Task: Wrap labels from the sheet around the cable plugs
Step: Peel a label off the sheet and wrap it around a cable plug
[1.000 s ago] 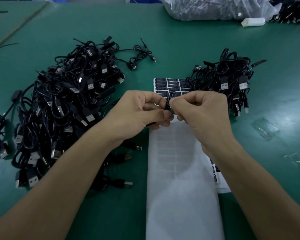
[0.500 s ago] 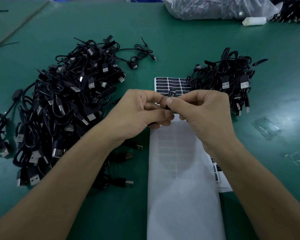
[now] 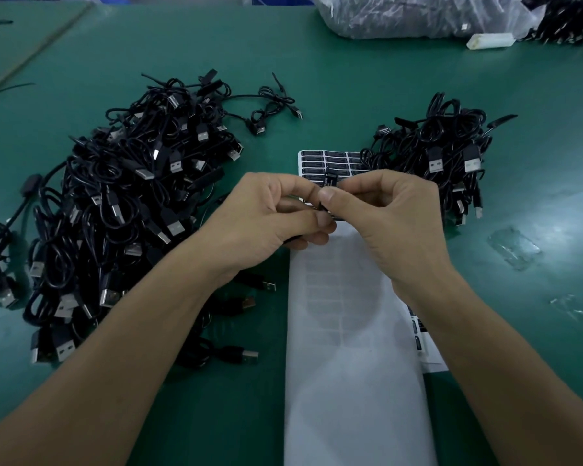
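Observation:
My left hand (image 3: pixel 266 216) and my right hand (image 3: pixel 391 216) meet above the label sheet (image 3: pixel 354 331), both pinching one small black cable plug (image 3: pixel 330 179) between thumbs and forefingers. The plug stands nearly upright, mostly hidden by my fingertips. A black label seems to be pressed around it. The sheet is a long white strip with black labels (image 3: pixel 327 160) left only at its far end. A large heap of black USB cables (image 3: pixel 122 210) lies to the left. A smaller heap of cables (image 3: pixel 448 153) lies to the right.
The green table mat (image 3: pixel 350 89) carries a clear plastic bag of cables (image 3: pixel 414 15) and a white roll (image 3: pixel 490 40) at the far right. Scraps of clear film (image 3: pixel 515 247) lie at the right. A second label sheet (image 3: pixel 424 344) pokes out under my right forearm.
The plug has sunk lower between my fingertips and less of it shows. My right thumb has rolled over it. Both hands stay in place.

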A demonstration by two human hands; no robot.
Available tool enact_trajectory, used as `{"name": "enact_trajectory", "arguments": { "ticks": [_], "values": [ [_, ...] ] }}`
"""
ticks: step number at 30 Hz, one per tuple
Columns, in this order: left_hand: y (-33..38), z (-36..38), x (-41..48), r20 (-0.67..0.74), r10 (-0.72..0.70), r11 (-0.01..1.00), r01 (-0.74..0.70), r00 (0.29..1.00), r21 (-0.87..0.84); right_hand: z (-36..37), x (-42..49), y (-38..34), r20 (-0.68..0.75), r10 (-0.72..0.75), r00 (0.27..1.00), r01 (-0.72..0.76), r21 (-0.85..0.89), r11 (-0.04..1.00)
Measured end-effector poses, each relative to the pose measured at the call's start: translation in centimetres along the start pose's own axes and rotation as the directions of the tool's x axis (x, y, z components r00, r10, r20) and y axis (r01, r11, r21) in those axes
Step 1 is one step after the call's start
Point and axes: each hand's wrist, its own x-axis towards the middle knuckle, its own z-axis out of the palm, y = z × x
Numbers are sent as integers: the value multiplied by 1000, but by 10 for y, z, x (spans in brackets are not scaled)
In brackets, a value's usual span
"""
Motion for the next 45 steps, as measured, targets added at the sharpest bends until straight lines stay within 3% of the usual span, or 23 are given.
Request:
{"name": "enact_trajectory", "arguments": {
  "ticks": [11, 19, 24, 27, 29, 33, 36, 40, 45],
  "values": [
    [0, 6, 1, -84, 24, 1000, -23, 996, 19, 1, 1, -1, 94, -82, 992, 80, 27, 996],
    [-1, 3, 0, 48, 122, 981, -128, 991, 145, 1, -1, -1, 96, -134, 986, 137, -28, 990],
    [0, 3, 0, 31, 125, 966, -129, 992, 226, -1, -2, -3, 43, -137, 990, 140, -81, 987],
    [3, 2, 0, -33, 167, 952, -153, 985, 266, 0, -2, -4, 26, -129, 991, 130, -44, 991],
    [6, 1, 1, -122, 221, 946, -182, 968, 267, 1, -3, -4, 98, -135, 986, 142, -66, 988],
    [16, -2, -1, -286, 326, 941, -281, 901, 189, 6, -10, -8, 339, -106, 935, 156, -122, 980],
    [24, 0, -5, -366, 331, 942, -329, 870, 72, 15, -19, -9, 447, -165, 879, 259, -159, 953],
    [36, 3, -10, -426, 331, 913, -399, 842, -81, 31, -30, -8, 475, -262, 840, 357, -120, 927],
    [45, -9, -13, -506, 266, 850, -447, 821, -278, 32, -30, -8, 360, -262, 895, 293, -33, 956]
  ]
}}
